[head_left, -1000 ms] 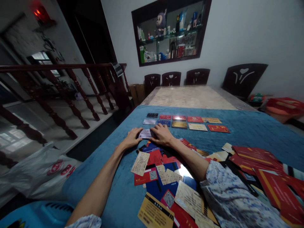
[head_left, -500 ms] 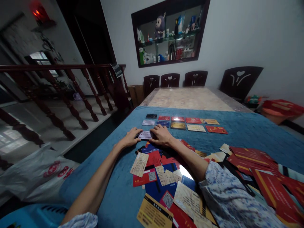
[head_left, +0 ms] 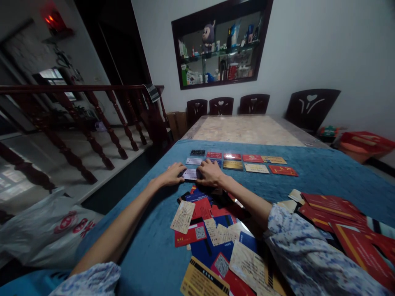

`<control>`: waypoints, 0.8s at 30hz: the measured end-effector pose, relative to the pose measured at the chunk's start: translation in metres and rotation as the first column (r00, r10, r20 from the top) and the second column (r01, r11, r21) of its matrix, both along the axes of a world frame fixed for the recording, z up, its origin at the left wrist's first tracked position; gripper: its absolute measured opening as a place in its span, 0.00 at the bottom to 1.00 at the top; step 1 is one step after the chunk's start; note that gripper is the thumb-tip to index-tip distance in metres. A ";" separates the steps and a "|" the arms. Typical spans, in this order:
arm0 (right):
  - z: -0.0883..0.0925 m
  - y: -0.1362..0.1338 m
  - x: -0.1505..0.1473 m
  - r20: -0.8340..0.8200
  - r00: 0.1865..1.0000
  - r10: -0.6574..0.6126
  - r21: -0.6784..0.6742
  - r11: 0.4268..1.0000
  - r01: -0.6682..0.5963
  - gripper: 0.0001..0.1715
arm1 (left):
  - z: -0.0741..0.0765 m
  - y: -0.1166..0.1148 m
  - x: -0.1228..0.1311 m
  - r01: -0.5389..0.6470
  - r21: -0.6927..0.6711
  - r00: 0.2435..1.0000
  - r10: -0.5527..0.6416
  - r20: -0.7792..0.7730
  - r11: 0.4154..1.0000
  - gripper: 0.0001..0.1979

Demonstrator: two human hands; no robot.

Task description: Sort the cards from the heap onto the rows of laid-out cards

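A pale lilac card (head_left: 190,174) lies flat on the blue cloth (head_left: 148,230) between my hands. My left hand (head_left: 173,174) grips its left edge with thumb and fingers. On its right edge, my right hand (head_left: 210,173) is closed the same way; whether more cards lie under it I cannot tell. Just beyond are two rows of cards, among them a black card (head_left: 198,152), a gold card (head_left: 233,165) and a cream card (head_left: 256,168). A blue card behind my right fingers is partly hidden. Nearer me spreads a loose heap with a beige card (head_left: 182,216) and a red card (head_left: 190,234).
Red card sleeves (head_left: 327,205) are piled on the right of the cloth. Dark chairs (head_left: 221,106) stand behind the table's bare far end (head_left: 237,128). A wooden railing (head_left: 92,87) runs along the left, with a white plastic bag (head_left: 43,230) below it.
The view has shifted slightly. My right hand sits a little further over the blue card behind it. Both hands keep hold of the lilac card.
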State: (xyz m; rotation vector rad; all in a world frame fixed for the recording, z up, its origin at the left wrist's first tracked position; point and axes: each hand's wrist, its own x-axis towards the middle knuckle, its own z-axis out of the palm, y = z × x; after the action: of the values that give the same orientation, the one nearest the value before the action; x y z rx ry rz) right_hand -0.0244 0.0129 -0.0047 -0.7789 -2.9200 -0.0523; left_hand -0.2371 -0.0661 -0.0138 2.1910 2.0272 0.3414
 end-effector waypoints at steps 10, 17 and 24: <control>0.011 0.024 -0.008 0.029 0.999 -0.034 -0.002 0.999 0.034 0.25 | 0.007 0.034 -0.010 0.047 0.038 0.998 -0.046 -0.043 0.998 0.19; 0.010 0.042 -0.015 0.035 0.998 -0.056 0.003 0.998 0.056 0.22 | 0.008 0.053 -0.013 0.074 0.034 0.997 -0.072 -0.035 0.997 0.17; 0.010 0.058 -0.025 0.044 0.996 -0.077 -0.010 0.997 0.077 0.21 | 0.004 0.074 -0.018 0.048 0.025 0.997 -0.047 -0.055 0.999 0.15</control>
State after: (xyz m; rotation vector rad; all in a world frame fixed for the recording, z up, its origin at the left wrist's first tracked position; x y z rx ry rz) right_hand -0.0496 0.0709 0.0050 -0.9033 -2.9326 -0.0602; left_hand -0.2555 0.0077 -0.0094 2.2839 2.0051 0.3078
